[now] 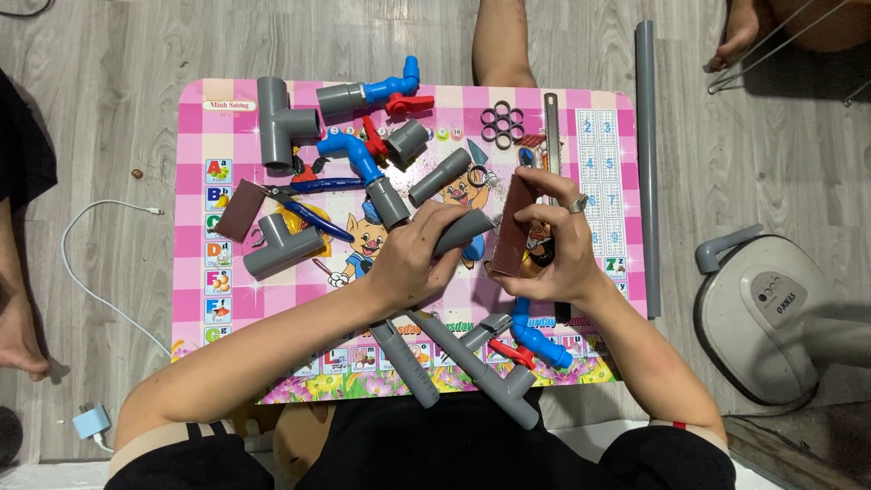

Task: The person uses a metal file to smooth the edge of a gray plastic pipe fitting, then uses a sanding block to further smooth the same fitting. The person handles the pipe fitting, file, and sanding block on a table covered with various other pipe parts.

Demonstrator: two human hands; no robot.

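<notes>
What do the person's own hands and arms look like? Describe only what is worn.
Both forearms are bare. The right hand wears a silver ring on one finger; the left hand wears nothing visible. Short black sleeves with beige and red-edged cuffs cover the upper arms.

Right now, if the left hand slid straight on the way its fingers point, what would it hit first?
The left hand, gripping a short grey pipe, points toward the right hand. It would likely first meet the brown sandpaper sheet held there, though depth is hard to judge.
</notes>
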